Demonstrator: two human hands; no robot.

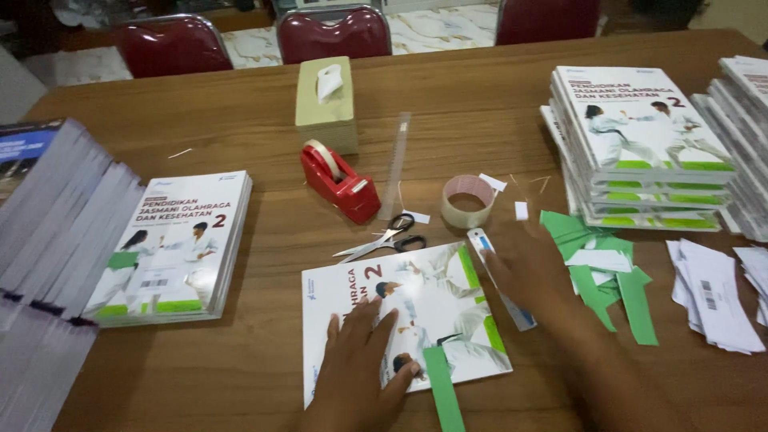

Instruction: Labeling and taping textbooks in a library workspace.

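Left hand (360, 364) lies flat and open on a white textbook (416, 308), fingers spread, pinning the cover to the wooden table (240, 336). A green paper strip (442, 388) lies on the cover just right of its thumb and hangs past the near edge. Right hand (532, 268) hovers past the book's far right corner, blurry, fingers loosely curled; can't tell if it's gripping the white and blue glue stick (500, 280) lying under it. Right of that hand sit green paper scraps (608, 280), then white label slips (712, 292). Beyond the hands are scissors (384, 238), a clear tape roll (468, 202), a red tape dispenser (340, 182), a clear ruler (396, 164) and a tissue box (326, 104). Textbook stacks stand far left (172, 248) and far right (640, 152)
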